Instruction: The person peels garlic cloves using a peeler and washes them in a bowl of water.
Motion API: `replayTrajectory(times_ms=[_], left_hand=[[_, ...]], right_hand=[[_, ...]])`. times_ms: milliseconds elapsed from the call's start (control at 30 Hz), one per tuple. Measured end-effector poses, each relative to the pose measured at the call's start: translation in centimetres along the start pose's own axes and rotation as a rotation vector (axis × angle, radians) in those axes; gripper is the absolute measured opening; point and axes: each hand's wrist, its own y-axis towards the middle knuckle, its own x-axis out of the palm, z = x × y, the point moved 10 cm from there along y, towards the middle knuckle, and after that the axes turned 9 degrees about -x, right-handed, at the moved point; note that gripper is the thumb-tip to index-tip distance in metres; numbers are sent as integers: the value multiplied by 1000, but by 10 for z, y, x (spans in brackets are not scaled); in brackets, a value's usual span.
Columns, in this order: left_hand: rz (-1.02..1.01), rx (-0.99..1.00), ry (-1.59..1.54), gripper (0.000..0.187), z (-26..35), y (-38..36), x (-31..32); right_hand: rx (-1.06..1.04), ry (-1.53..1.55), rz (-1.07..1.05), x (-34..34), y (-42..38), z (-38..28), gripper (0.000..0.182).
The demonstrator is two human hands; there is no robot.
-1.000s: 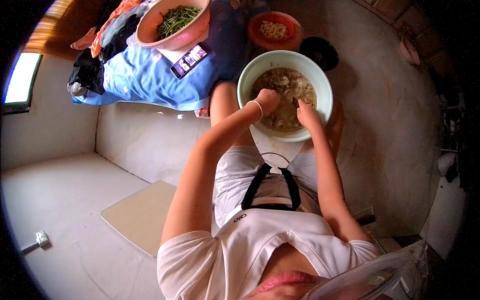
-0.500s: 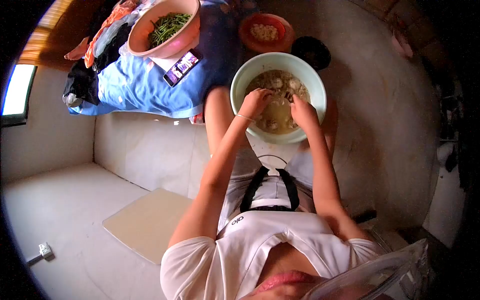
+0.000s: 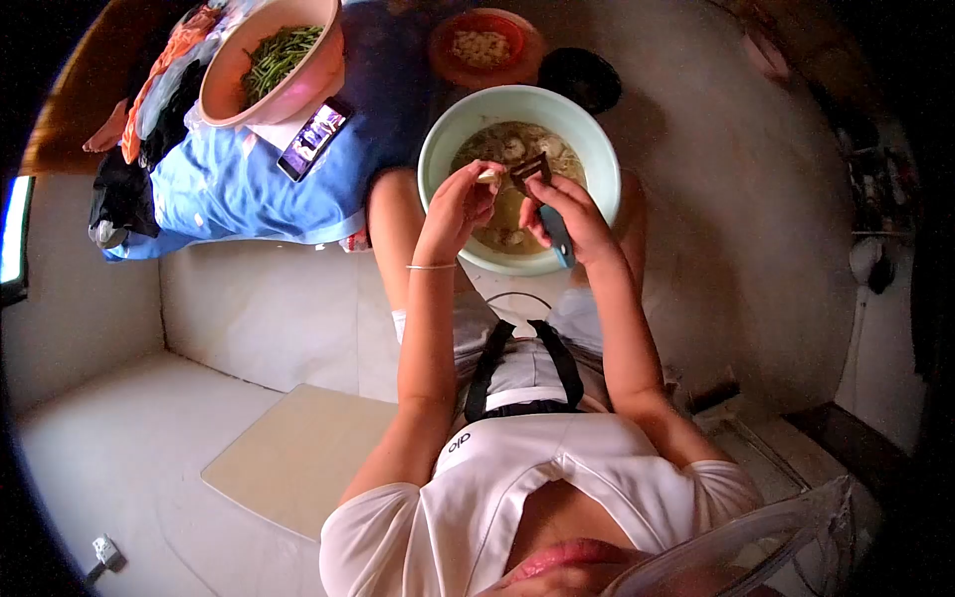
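Note:
A pale green basin [image 3: 605,199] sits between the knees, with cloudy liquid [image 3: 507,234] and whitish pieces in it. Above its left part, my left hand [image 3: 460,204] pinches a small pale piece [image 3: 487,176]. My right hand [image 3: 575,219] is wrapped round a peeler with a dark head [image 3: 530,173] and a blue-and-black handle [image 3: 556,237]. The peeler's head is close to the pale piece; whether they touch is too small to tell.
On the blue cloth [image 3: 239,199] at the left are a pink bowl of green beans [image 3: 282,62] and a phone [image 3: 315,138]. Behind the basin stand a red bowl of white pieces [image 3: 481,48] and a black bowl [image 3: 580,80]. A beige board [image 3: 298,458] lies lower left.
Both hands have risen out of the basin's liquid. The peeler now shows in my right hand and a pale piece in my left. The whole view has shifted slightly.

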Motion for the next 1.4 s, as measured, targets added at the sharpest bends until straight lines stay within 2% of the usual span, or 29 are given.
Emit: replayTrajectory(times_ms=[33,133,300,400,500,567,700,767,800,900,1033,1100,1267,1333,1400], left_hand=[[-6,-3,-1,25,-3,1,0],[171,19,55,24,-3,-4,-7],[116,66,191,25,0,-8,0],[187,136,237,27,3,-7,-5],[106,191,180,28,1,-4,-1],[88,224,316,26,3,-2,2],[115,310,310,24,7,-5,4],[82,348,263,22,10,-8,9],[158,416,353,21,18,-14,14],[217,457,450,19,23,-19,19],[228,436,381,19,21,-17,19],[262,513,494,21,26,-21,23],[286,519,412,23,23,-22,28],[300,500,357,24,20,-21,26],[188,452,76,26,13,-16,24]], right_hand=[[4,-27,4,3,0,1,21],[12,-97,-63,15,1,1,23],[26,-122,-71,19,1,9,23],[64,-86,-47,17,-1,14,23],[30,-62,-55,18,-2,10,23],[60,-46,-37,19,-5,10,23],[70,28,-80,26,-8,12,23],[48,22,-30,25,-10,7,22],[54,35,-45,26,-10,7,22],[39,74,-38,24,-11,12,21],[32,161,18,23,-15,15,19],[31,175,25,22,-17,15,19],[8,184,20,22,-18,14,19],[-2,166,-19,23,-18,16,29],[-13,157,6,26,-20,12,28]])
